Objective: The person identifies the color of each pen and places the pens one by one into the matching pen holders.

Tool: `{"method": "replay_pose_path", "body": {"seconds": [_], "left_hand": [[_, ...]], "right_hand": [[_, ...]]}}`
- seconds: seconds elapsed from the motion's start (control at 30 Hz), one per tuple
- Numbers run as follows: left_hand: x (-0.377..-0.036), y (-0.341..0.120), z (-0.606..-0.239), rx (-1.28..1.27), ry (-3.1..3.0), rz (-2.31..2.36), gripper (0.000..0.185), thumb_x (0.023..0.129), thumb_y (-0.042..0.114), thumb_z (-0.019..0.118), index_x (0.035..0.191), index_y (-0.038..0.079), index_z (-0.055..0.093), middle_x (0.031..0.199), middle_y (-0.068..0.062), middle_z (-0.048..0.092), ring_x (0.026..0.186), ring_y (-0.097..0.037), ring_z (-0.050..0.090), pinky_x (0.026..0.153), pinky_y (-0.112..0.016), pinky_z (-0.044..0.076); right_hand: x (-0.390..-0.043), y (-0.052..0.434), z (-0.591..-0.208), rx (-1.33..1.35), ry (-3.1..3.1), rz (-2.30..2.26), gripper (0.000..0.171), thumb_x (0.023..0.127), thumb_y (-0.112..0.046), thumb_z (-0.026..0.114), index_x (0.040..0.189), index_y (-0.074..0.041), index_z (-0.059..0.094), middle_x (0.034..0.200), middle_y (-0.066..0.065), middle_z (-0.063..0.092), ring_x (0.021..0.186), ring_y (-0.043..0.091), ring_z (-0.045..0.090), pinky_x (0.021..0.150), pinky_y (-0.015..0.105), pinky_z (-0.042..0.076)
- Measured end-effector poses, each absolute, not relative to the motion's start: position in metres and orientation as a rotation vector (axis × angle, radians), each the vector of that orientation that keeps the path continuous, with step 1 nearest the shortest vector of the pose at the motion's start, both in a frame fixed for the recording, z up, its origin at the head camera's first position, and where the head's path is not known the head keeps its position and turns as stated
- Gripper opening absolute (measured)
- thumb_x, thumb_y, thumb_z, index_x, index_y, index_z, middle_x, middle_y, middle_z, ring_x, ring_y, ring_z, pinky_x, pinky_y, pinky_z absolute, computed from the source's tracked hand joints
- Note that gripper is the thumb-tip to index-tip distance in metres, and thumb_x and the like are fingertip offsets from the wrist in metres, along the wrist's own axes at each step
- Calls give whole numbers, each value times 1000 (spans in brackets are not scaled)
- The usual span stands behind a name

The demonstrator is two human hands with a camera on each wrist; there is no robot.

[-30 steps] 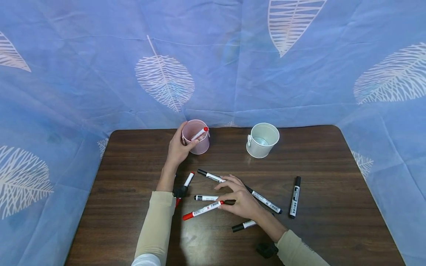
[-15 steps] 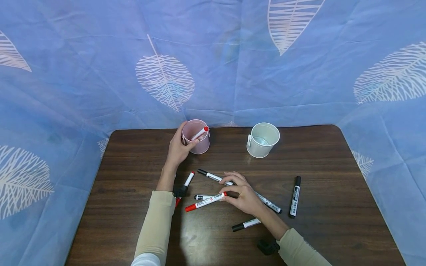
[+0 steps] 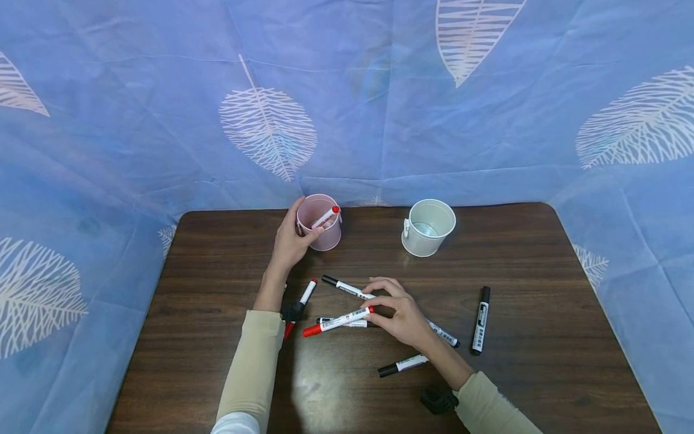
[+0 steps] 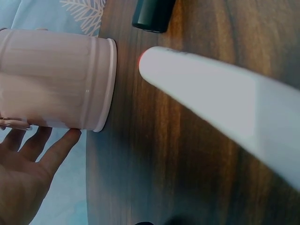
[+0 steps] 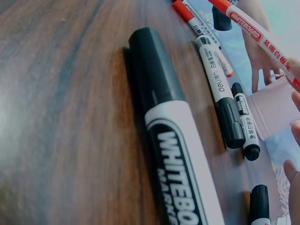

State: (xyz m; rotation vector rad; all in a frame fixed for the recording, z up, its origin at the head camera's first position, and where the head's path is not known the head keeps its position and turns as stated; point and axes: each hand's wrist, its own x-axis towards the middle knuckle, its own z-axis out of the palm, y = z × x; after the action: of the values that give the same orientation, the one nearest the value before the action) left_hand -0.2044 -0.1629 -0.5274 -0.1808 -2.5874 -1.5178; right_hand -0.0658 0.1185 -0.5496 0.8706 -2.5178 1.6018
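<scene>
My left hand [image 3: 290, 244] holds the left side of a pink bucket [image 3: 328, 242], thumb at the near rim. A red-and-white marker [image 3: 328, 217] leans inside with its red end above the rim. In the left wrist view, fingers [image 4: 58, 147] lie against the bucket's wall [image 4: 51, 77]. My right hand [image 3: 403, 316] pinches one end of a red whiteboard marker [image 3: 338, 320], whose red cap points left. The marker is above the table in the right wrist view, its label [image 5: 255, 33] showing. Below it lies a black-capped marker [image 3: 355, 323], partly covered.
A pale green bucket [image 3: 425, 238] stands at the table's far edge. Black markers lie about the right hand, one [image 3: 403, 366] nearer, another [image 3: 480, 322] farther right. Beside the left wrist lies a red-ended marker [image 3: 308, 292]. A blue leaf-print cloth [image 3: 347, 120] hangs behind the table.
My right hand has raised the red marker and moved it slightly away from me and to the right. The left hand and the pink bucket have stayed in place.
</scene>
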Motion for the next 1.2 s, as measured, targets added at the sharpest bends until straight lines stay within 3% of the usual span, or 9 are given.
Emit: {"method": "replay_pose_path", "body": {"seconds": [0.27,0.4,0.63,0.97,1.2], "left_hand": [[-203,-163,-527,-184,-2610,-1480,89,86,32,79,158,25,28,154,-12,39,137,-29,43,110,-49,35],[-204,-164,-528,-185,-2620,-1465,90,86,33,79,158,26,27,155,-11,39,138,-27,42,111,-47,34],[-205,-163,-528,-163,-2613,-1467,86,84,30,81,156,25,33,150,-10,44,133,-27,47,108,-48,37],[-205,-163,-527,-184,-2596,-1490,84,84,30,81,154,23,35,148,-11,46,130,-28,49,106,-49,39],[-205,-162,-527,-202,-2582,-1500,84,85,30,80,155,23,34,149,-11,45,129,-28,49,106,-49,39]], "right_hand": [[-67,116,-546,830,-2490,1657,20,78,0,82,95,-9,78,121,11,62,130,37,43,105,60,32],[-69,116,-542,817,-2458,1695,18,80,0,80,96,-8,77,121,11,62,132,39,42,107,60,31],[-66,111,-504,805,-2389,1751,16,81,7,77,95,1,75,117,19,61,130,44,43,107,60,31],[-70,113,-499,777,-2346,1703,18,79,9,77,95,2,74,117,21,61,129,44,45,110,51,31],[-72,113,-497,706,-2343,1679,21,78,10,78,97,1,73,118,21,61,128,46,45,109,53,31]]}}
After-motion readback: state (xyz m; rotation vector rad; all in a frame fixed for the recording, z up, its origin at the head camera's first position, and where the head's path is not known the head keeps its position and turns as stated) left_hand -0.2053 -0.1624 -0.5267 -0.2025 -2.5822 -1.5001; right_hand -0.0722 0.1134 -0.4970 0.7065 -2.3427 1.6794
